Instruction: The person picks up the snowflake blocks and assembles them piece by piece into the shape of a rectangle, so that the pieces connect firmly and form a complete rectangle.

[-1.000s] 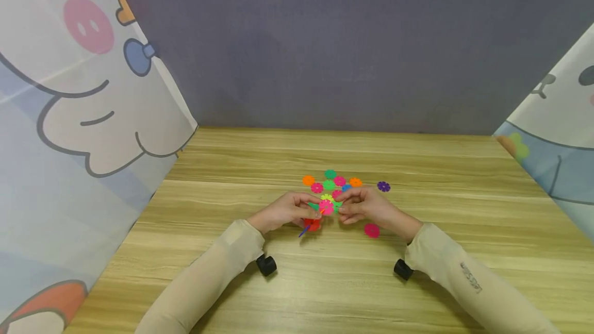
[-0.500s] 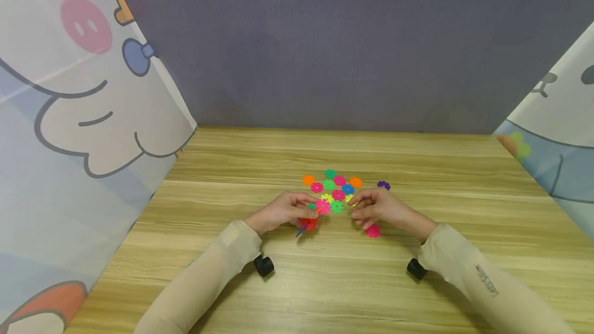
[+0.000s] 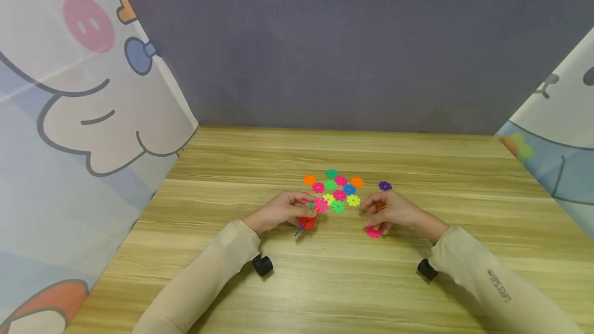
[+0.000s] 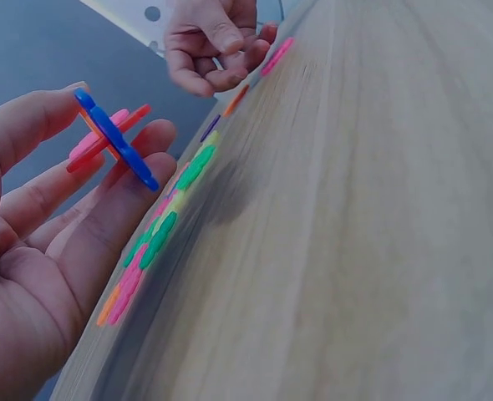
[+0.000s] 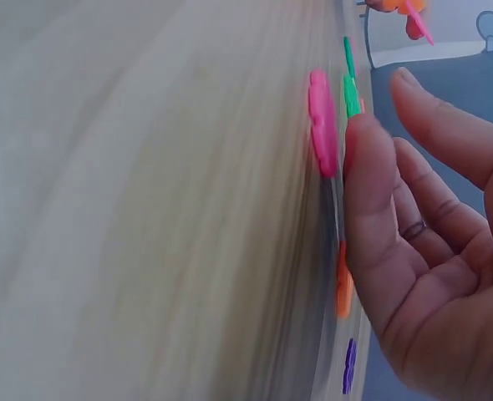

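Observation:
In the head view my left hand (image 3: pixel 280 213) pinches several slotted flower-shaped plastic discs joined at angles. A pink disc (image 3: pixel 320 205), a red disc (image 3: pixel 307 222) and a blue disc (image 4: pixel 113 138) belong to this piece, held above the tabletop between thumb and fingertips. My right hand (image 3: pixel 394 210) hovers low to the right, thumb apart from the loosely bent fingers, nothing between them. Just below its fingertips lies a loose pink disc (image 5: pixel 322 125) on the table. An orange disc (image 5: pixel 343 280) lies under this hand, mostly hidden in the head view.
Several loose discs lie in a cluster beyond the hands, among them a green one (image 3: pixel 338 206), a yellow one (image 3: pixel 353 200) and a blue one (image 3: pixel 349 189). A purple disc (image 3: pixel 384 186) sits apart at the right. A grey panel (image 3: pixel 325 50) rises behind the wooden table (image 3: pixel 334 282).
My right hand has moved away from the joined discs, rightward to the loose pink disc. The left hand has drifted slightly left, still holding its piece.

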{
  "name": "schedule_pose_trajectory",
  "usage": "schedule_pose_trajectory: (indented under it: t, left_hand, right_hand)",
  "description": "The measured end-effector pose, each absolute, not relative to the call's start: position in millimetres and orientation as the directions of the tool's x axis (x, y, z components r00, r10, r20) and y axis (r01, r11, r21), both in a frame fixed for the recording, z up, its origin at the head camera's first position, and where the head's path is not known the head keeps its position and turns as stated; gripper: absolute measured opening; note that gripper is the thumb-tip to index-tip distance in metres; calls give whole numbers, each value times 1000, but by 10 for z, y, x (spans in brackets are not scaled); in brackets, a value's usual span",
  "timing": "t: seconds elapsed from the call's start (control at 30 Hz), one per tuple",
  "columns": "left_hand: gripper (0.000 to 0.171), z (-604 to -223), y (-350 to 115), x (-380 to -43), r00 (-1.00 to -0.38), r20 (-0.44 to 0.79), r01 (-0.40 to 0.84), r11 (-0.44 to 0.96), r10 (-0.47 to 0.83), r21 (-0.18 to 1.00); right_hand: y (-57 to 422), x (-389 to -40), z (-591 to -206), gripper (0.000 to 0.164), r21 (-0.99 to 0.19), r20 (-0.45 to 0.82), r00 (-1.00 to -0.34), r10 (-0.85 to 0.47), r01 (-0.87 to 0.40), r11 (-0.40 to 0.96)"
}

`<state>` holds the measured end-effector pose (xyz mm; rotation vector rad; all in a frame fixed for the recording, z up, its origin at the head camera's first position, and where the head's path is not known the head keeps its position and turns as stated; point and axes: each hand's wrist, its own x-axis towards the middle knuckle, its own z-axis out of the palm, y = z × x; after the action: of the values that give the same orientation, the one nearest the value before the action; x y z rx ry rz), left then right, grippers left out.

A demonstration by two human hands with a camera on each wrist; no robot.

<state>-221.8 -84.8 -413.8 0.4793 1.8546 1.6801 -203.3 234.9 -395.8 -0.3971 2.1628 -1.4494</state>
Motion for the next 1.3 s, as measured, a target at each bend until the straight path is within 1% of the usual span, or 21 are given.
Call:
schedule_pose_trajectory:
  t: [0.17,0.3,0.47,0.6,0.83,1.03,1.3]
  left_hand:
    - [43,-4140,-858,-2215,-769,-183,-123,138,613,983]
    - [42,-4160,-871,-2216,-770,-179,-124,132,612,983]
    - [41,-4174,-883,-2219,-767,-176,-124,127,616,984]
    - [43,-4168,-878,-2220,-766,-182,-132,125,617,983]
    - [41,-4149,-874,-2229,-767,-175,-121,128,618,984]
    - [41,-4135,-879,-2236,-763,-174,-121,126,623,985]
    - [44,-4136,-874,-2247,-761,-183,-135,124,622,983]
  right_hand:
    - [2381,-2020,-3946,39,-892,-254,-840,-480,12,452]
    - [2402,-2009,-3946,40,-870,-268,-832,-486,-8,493]
    - [2415,-2002,-3941,40,-865,-285,-818,-499,-5,502]
    - [2422,-1990,-3939,35,-858,-292,-813,-503,-10,513]
    - [2433,-1965,-3947,25,-835,-268,-818,-509,-67,547]
    - [2430,-1959,-3942,21,-812,-253,-813,-524,-116,572]
    - [2437,-1978,-3951,20,-817,-253,-807,-534,-118,565]
